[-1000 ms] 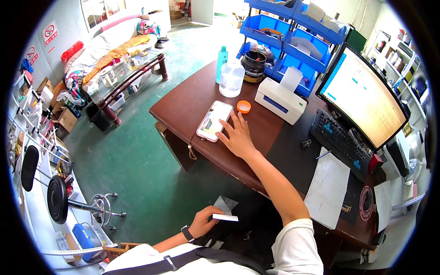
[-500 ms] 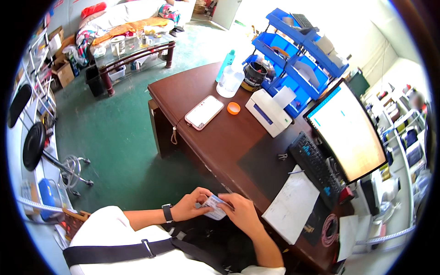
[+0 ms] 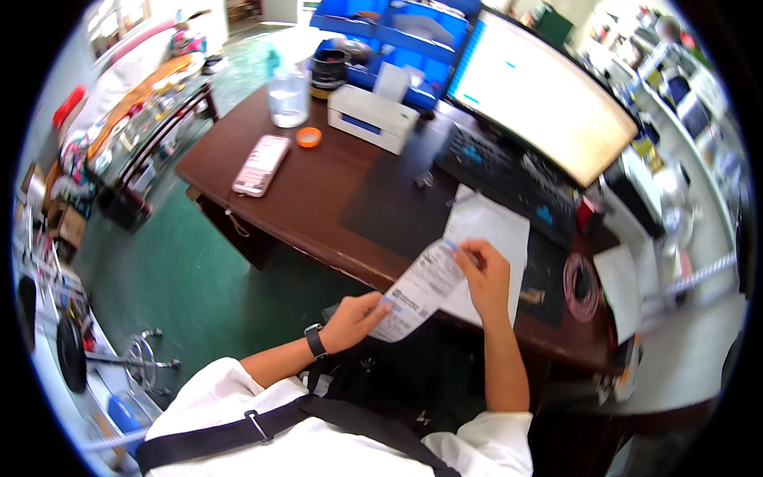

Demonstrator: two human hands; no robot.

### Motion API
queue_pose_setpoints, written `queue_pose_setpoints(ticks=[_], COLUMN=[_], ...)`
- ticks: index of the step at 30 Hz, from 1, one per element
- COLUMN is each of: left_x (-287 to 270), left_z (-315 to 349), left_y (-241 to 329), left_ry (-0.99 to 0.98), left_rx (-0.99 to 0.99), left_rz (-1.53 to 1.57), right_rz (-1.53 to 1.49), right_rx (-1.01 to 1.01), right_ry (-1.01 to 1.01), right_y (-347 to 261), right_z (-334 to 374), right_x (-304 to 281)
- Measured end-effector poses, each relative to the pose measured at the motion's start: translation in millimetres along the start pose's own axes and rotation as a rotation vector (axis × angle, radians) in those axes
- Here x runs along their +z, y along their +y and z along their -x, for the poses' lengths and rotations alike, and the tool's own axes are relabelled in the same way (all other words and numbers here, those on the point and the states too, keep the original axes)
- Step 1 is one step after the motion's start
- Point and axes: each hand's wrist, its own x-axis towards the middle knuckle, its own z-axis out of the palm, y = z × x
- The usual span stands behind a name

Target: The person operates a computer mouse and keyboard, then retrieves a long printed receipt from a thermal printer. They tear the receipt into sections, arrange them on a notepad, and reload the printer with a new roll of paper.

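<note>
A long white printed label strip (image 3: 425,288) is stretched between my two hands, just over the desk's near edge. My left hand (image 3: 355,320), with a dark watch at the wrist, pinches its lower left end between thumb and fingers. At its upper right end, my right hand (image 3: 486,273) grips the strip in a pinch. The strip slants up to the right and partly covers a sheaf of white paper (image 3: 501,230) lying on the desk.
On the brown desk (image 3: 318,215) stand a white label printer (image 3: 372,117), a clear bottle (image 3: 288,99), a dark tub (image 3: 328,71) and a monitor (image 3: 540,87) with a keyboard (image 3: 497,179). An orange ring-shaped item (image 3: 308,137) and a phone (image 3: 261,165) lie on the left. A pink coil (image 3: 582,288) sits at right.
The label was folded small between both hands; now it is opened out into a long strip. My right hand has moved up and right, away from the left. The view has turned right.
</note>
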Motion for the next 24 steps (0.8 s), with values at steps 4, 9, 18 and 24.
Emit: queue_pose_setpoints(ticks=[4, 9, 18, 24], left_x=[10, 16, -9, -10], left_z=[-17, -17, -5, -15], left_y=[12, 7, -9, 7], left_ry=[0.030, 0.197, 0.406, 0.290], left_rx=[0.018, 0.153, 0.059, 0.075], left_rz=[-0.090, -0.239, -0.205, -0.220], right_rz=[-0.102, -0.112, -0.029, 0.572], right_rx=[0.098, 0.111, 0.023, -0.511], right_ry=[-0.027, -0.068, -0.055, 0.263], right_y=[8, 28, 78, 59], right_z=[-6, -20, -105, -81], right_x=[-12, -2, 10, 42])
